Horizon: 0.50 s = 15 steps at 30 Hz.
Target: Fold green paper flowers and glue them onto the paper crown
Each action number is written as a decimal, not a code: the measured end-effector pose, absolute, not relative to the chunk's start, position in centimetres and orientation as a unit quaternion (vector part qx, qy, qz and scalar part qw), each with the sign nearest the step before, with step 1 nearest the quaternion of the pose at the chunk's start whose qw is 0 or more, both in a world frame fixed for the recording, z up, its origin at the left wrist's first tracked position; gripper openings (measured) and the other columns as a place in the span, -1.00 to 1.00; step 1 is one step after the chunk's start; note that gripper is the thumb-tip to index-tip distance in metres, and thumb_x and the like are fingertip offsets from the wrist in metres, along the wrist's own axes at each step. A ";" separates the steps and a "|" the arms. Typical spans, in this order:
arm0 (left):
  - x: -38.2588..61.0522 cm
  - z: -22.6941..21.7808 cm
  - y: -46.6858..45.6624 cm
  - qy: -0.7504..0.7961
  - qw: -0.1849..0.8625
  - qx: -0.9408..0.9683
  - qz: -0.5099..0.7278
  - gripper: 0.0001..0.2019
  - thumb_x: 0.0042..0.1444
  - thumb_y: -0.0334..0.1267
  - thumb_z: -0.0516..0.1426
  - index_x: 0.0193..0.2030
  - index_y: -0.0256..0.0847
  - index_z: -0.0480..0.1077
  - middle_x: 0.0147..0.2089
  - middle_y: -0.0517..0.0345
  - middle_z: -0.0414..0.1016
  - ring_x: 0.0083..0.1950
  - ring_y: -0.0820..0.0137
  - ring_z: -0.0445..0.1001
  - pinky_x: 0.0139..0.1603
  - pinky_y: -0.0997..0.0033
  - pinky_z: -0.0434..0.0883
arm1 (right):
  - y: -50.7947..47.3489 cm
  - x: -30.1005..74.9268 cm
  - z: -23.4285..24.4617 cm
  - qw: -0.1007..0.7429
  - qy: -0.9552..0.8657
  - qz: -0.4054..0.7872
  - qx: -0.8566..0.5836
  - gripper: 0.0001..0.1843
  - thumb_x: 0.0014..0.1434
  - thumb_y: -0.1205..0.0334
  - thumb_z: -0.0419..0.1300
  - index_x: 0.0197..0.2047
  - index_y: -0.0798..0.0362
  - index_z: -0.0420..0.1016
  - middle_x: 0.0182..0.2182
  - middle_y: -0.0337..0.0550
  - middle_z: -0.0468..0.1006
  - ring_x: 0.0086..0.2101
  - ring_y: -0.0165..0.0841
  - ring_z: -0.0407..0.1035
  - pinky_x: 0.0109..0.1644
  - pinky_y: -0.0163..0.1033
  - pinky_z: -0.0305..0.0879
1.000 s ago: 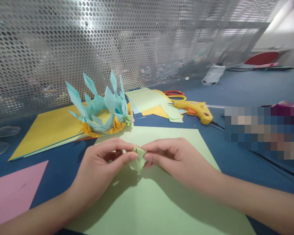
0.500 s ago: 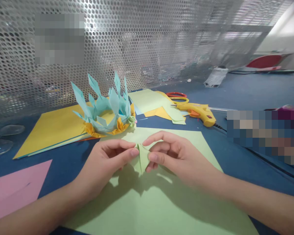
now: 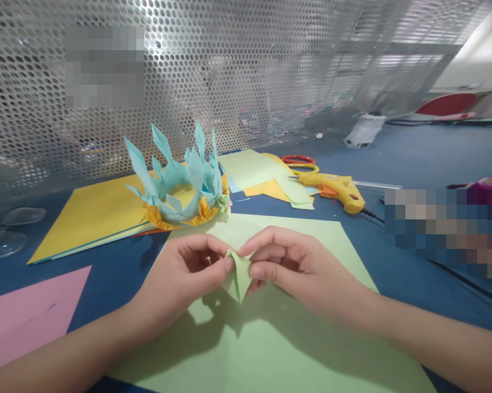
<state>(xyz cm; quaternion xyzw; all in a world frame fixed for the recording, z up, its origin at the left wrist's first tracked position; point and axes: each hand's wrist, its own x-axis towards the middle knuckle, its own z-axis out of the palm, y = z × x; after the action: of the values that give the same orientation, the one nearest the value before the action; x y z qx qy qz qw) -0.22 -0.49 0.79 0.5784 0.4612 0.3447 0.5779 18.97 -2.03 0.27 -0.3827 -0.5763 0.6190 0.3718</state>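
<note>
Between my two hands is a small piece of folded green paper (image 3: 241, 277), its point turned down toward me. My left hand (image 3: 192, 267) pinches its left side with thumb and forefinger. On the other side my right hand (image 3: 286, 262) grips the right edge, thumb in front and forefinger at the top. Both hands hover over a large light green sheet (image 3: 278, 349), where their shadows fall. Behind them stands a pale blue paper crown (image 3: 196, 169) with tall folded spikes and orange paper flowers (image 3: 205, 210) around its base.
A yellow hot glue gun (image 3: 339, 188) and red-and-yellow-handled scissors (image 3: 298, 164) lie beyond the right hand, near paper scraps (image 3: 266, 188). Yellow sheets (image 3: 82, 218), a pink sheet (image 3: 33, 316) and eyeglasses (image 3: 8, 243) are at left. A perforated metal screen (image 3: 237, 76) rises behind.
Both hands have lowered slightly with the folded green paper between them. The paper's point now sits a little lower and its face shows wider. The camera view has shifted slightly.
</note>
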 end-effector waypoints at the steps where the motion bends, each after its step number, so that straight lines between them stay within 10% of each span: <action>1: -0.2 0.7 -0.6 0.474 0.562 0.587 0.339 -0.92 -0.08 -0.28 0.25 -0.47 -0.21 0.46 -0.57 0.30 0.38 -0.57 0.53 0.27 -0.56 0.58 0.25 | -2.1 19.0 0.2 0.370 -0.579 0.614 -0.388 -0.88 0.17 0.36 0.21 -0.23 -0.05 0.45 -0.45 -0.35 0.59 -0.39 -0.46 0.52 -0.21 -0.34 0.40; 15: 0.2 0.9 -1.0 0.508 0.524 0.619 0.289 -0.86 -0.05 -0.22 0.16 -0.52 -0.22 0.42 -0.60 0.28 0.33 -0.58 0.51 0.23 -0.56 0.54 0.20 | -2.4 19.1 0.3 0.377 -0.665 0.491 -0.418 -0.78 0.05 0.42 0.28 -0.23 -0.05 0.51 -0.35 -0.33 0.64 -0.33 -0.45 0.51 -0.24 -0.39 0.43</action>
<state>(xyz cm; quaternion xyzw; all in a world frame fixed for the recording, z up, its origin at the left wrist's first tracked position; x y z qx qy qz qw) 0.18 -0.97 0.94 0.6191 0.5081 0.2892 0.5244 19.09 -2.39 0.33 -0.4180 -0.6652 0.4908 0.3768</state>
